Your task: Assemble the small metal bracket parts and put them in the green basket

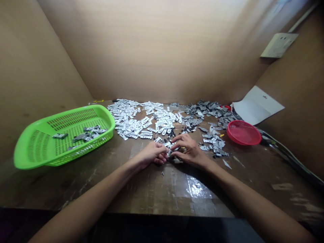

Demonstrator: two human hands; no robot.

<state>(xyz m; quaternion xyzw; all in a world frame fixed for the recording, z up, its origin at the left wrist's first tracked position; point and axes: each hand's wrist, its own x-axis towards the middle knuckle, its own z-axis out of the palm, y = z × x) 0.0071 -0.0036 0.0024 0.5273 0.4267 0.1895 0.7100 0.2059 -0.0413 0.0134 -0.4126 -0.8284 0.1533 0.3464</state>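
Observation:
My left hand [153, 153] and my right hand [188, 150] meet at the middle of the wooden table [157, 189], fingers curled and pinched together over small metal pieces [170, 149]. What exactly sits between the fingers is too small to make out. Just behind them lies a spread of white metal plates [136, 119], and to its right a heap of darker grey metal parts [205, 113]. A tiny dark piece [162, 173] lies on the table in front of my hands.
A green plastic basket [37, 148] with a few assembled metal parts stands at the left. A red round dish [243, 132] sits at the right, with white paper [257, 104] and cables [286, 152] behind it. Cardboard walls enclose the table on three sides.

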